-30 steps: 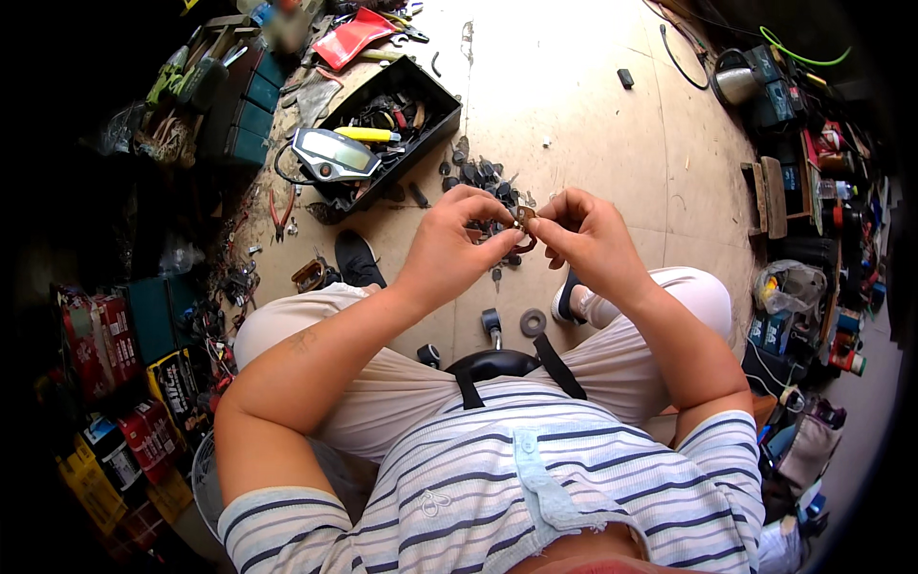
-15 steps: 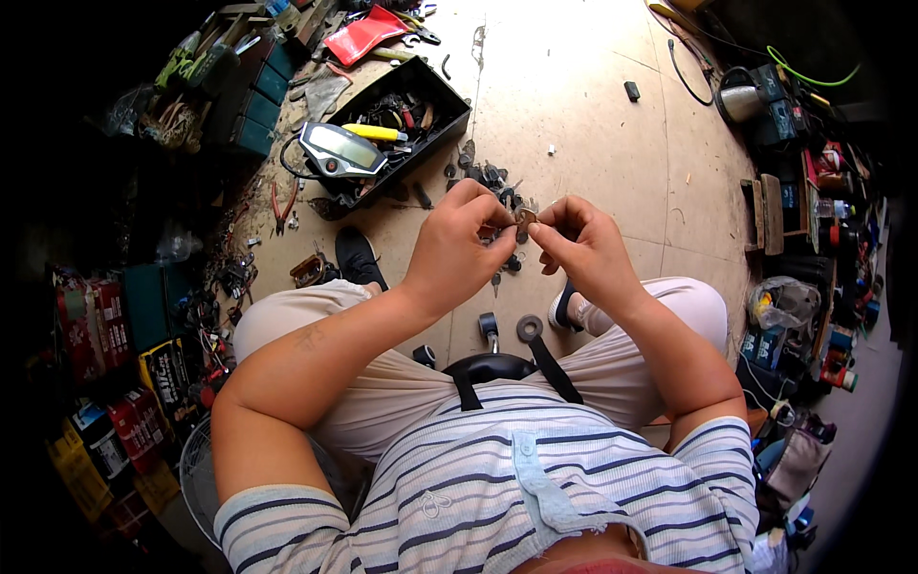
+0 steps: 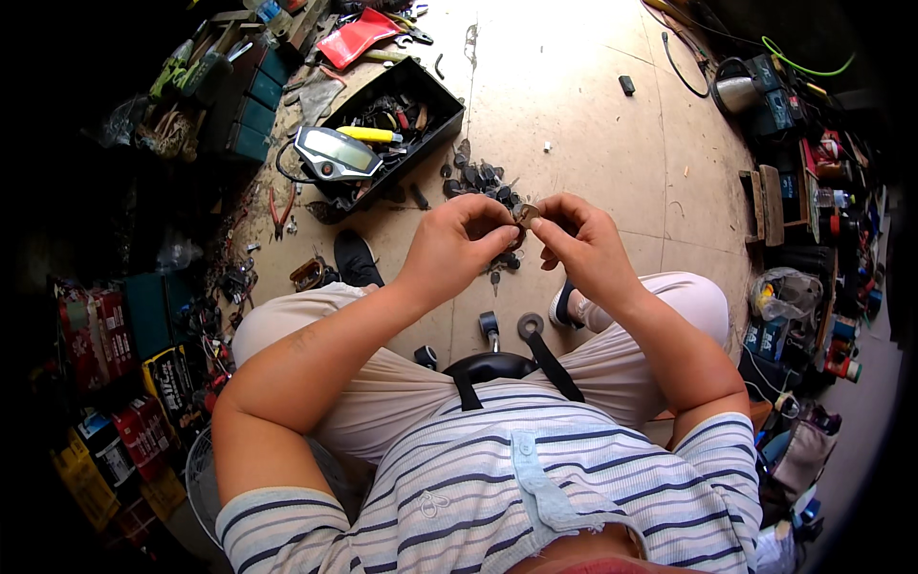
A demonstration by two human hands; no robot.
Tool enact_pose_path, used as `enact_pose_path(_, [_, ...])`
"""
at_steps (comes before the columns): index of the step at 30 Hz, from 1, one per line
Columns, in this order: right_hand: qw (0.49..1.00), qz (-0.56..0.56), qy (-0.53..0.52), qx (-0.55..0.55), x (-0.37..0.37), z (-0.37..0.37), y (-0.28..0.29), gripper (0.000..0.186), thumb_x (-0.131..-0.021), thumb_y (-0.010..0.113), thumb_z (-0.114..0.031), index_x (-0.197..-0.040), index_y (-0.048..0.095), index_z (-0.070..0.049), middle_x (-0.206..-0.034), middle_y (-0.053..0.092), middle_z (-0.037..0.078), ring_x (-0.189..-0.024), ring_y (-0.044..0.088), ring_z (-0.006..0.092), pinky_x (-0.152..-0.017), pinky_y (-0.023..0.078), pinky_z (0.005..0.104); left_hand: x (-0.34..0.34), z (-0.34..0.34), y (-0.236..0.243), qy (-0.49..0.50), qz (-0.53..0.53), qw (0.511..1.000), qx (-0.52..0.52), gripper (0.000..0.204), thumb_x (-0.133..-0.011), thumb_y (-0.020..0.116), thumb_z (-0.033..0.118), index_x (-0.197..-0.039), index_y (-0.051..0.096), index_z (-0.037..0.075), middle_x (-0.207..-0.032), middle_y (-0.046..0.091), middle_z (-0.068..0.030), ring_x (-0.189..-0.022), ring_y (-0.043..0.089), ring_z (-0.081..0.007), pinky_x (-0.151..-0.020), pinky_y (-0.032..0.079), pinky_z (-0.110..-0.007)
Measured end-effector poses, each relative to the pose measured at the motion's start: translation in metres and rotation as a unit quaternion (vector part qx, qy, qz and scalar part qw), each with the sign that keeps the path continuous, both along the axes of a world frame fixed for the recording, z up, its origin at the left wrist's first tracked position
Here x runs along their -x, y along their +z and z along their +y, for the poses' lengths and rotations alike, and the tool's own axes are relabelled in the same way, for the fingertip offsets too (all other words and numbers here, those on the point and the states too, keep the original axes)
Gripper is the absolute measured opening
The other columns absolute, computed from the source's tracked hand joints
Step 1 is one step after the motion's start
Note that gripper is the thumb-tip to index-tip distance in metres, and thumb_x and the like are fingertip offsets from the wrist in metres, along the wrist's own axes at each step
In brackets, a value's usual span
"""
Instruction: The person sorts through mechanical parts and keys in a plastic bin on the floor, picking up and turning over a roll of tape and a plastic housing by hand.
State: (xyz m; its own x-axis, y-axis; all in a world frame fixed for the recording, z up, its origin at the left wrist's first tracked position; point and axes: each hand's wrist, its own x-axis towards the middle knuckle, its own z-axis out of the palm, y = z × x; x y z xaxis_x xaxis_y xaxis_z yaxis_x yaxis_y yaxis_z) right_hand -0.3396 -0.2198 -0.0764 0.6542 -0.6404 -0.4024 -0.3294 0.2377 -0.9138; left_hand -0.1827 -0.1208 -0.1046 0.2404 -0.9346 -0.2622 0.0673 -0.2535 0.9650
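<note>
My left hand (image 3: 467, 241) and my right hand (image 3: 577, 237) meet in front of me, fingertips pinched on a small metal piece (image 3: 526, 214), perhaps a key; its exact shape is too small to tell. Just beyond them a pile of dark keys and fobs (image 3: 473, 175) lies on the tan floor, partly hidden by my fingers, with a single key (image 3: 495, 280) below. Behind and left stands a black open box (image 3: 443, 113) of tools, with a yellow-handled tool (image 3: 368, 134) and a silver display unit (image 3: 335, 153) on top.
Red-handled pliers (image 3: 281, 212) and small parts lie left. My crossed legs surround a black strapped item (image 3: 488, 366) and a metal ring (image 3: 532, 325). Boxes (image 3: 134, 430), tool cases (image 3: 253, 105), a kettle (image 3: 736, 88) and wood blocks (image 3: 773, 201) crowd both sides. A red pouch (image 3: 354, 38) lies at the back.
Both hands stay together on the small piece. Its angle has changed a little, and my left fingers have shifted slightly and curled more. The view has moved only slightly.
</note>
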Motion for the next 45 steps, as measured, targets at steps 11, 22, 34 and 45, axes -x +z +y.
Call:
enact_pose_path(11, [1.000, -0.017, 0.014, 0.012, 0.000, 0.002, 0.001, 0.014, -0.090, 0.056, -0.010, -0.097, 0.059, 0.003, -0.077, 0.063, 0.005, -0.062, 0.056, 0.0069, -0.054, 0.047, 0.0204, -0.002, -0.001, -0.003, -0.018, 0.031, 0.999, -0.012, 0.014, -0.085, 0.063, 0.012, -0.088, 0.062, -0.002, -0.080, 0.066, -0.0052, -0.069, 0.061, -0.0074, -0.061, 0.049, -0.021])
enact_pose_path(22, [0.997, -0.004, 0.029, -0.076, 0.003, -0.006, -0.003, 0.018, -0.087, 0.060, -0.015, -0.095, 0.058, 0.001, -0.080, 0.061, 0.005, -0.065, 0.058, 0.0085, -0.057, 0.049, 0.0205, -0.007, 0.002, 0.009, -0.051, -0.297, 0.934, 0.191, 0.015, -0.071, 0.070, 0.001, -0.084, 0.063, 0.004, -0.078, 0.059, -0.0037, -0.063, 0.059, -0.0140, -0.057, 0.047, -0.023])
enact_pose_path(34, [0.969, 0.042, 0.017, -0.244, 0.007, -0.011, 0.002, 0.023, -0.086, 0.067, -0.024, -0.090, 0.062, -0.002, -0.077, 0.062, 0.003, -0.068, 0.061, 0.0100, -0.066, 0.052, 0.0242, -0.011, 0.003, 0.016, -0.099, -0.508, 0.792, 0.324, 0.024, -0.067, 0.073, 0.008, -0.089, 0.064, 0.008, -0.083, 0.061, -0.0018, -0.069, 0.058, -0.0207, -0.060, 0.048, -0.030])
enact_pose_path(45, [0.979, -0.029, -0.007, -0.203, 0.009, -0.016, -0.008, 0.016, -0.086, 0.067, -0.021, -0.088, 0.063, -0.006, -0.079, 0.062, 0.000, -0.070, 0.059, 0.0088, -0.067, 0.047, 0.0222, -0.017, -0.003, 0.017, -0.015, -0.215, 0.971, 0.103, 0.019, -0.085, 0.063, 0.004, -0.104, 0.059, 0.003, -0.092, 0.058, -0.0069, -0.078, 0.061, -0.0131, -0.066, 0.049, -0.025])
